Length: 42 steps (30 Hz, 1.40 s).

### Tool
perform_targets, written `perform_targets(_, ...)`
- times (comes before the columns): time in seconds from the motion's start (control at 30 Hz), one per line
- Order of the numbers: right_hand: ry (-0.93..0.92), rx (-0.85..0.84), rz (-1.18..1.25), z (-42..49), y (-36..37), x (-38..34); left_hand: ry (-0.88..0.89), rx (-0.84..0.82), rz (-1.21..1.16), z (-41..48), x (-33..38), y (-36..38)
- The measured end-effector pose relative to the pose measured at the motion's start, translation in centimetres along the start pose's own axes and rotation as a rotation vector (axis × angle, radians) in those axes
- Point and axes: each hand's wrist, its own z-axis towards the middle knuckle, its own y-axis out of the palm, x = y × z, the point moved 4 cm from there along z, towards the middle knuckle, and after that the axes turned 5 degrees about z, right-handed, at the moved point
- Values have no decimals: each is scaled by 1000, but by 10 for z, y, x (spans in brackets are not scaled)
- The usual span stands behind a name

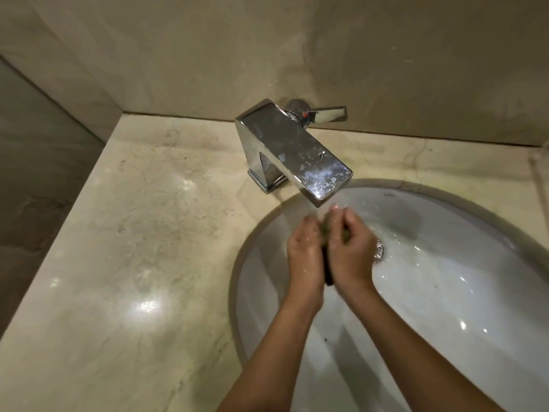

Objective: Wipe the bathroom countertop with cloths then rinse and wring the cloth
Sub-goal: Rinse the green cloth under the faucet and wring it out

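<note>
I'm looking straight down over the sink (pixel 445 292), a white oval basin set under a pale marble countertop (pixel 133 263). Both hands are over the bowl, just below the faucet (pixel 294 150) spout. My left hand (pixel 306 257) and right hand (pixel 352 251) are pressed together, palms facing each other, fingers curled closed. Between them I can make out the cloth (pixel 328 263), a dark, greenish wad squeezed into the gap, showing at the top by the fingertips and again at the bottom by the wrists. Most of it is hidden inside the grip. The hands look wet and a little blurred.

The faucet is a square chrome block, spotted with water marks, standing on the countertop behind the basin's left rim. Its lever handle (pixel 326 114) sticks out to the right with a small red mark near the base. I can't tell for sure if water is running; the area under the spout is hazy. The drain (pixel 378 251) sits just right of my right hand, partly covered by it. The countertop to the left shines with reflected light and shows faint specks. A beige wall (pixel 267 49) rises behind.
</note>
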Motion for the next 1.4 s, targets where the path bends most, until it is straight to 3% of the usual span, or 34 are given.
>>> perform_targets(0.07, 135, 132, 75, 12, -1, 5, 8, -29, 31, -2, -1, 6)
perform_targets(0.2, 91, 22, -23, -6, 10, -2, 40, 79, 52, 11, 5, -4)
perform_targets(0.3, 277, 164, -15, 19, -1, 13, -73, -11, -10, -3, 0, 9)
perform_targets(0.47, 165, 65, -27, 4, 12, 3, -6, 47, 68, 11, 6, 0)
perform_targets(0.57, 280, 157, 23, 24, 5, 8, -12, -7, 81, 0, 1, 6)
perform_targets(0.7, 251, 49, 49, 1, 12, -1, 40, 21, 99, 9, 12, 0)
perform_targets(0.83, 568, 59, 385, 20, -1, 7, 59, -268, 79, -17, 14, 13)
perform_targets(0.9, 687, -92, 375, 15, -7, 7, 93, -334, 120, -19, 14, 5)
perform_targets(0.97, 880, -264, 401, 1, -12, 11, 100, -288, 114, -12, 11, -16)
perform_targets(1.03, 1107, -382, 491, -12, -19, 14, 276, -315, 251, -10, 14, -32)
perform_targets(1.1, 1222, -438, 602, -19, -20, 15, 553, -442, 523, -15, 17, -34)
perform_targets(1.17, 1208, -445, 651, -20, -16, 18, 728, -478, 735, -19, 14, -32)
perform_targets(1.23, 1102, -396, 625, -18, -11, 17, 768, -344, 794, -16, 9, -34)
perform_targets(1.3, 948, -322, 614, -12, -10, 14, 678, -128, 760, -9, 4, -39)
perform_targets(1.4, 798, -253, 690, -11, -11, 12, 400, -1, 530, -8, -10, -36)
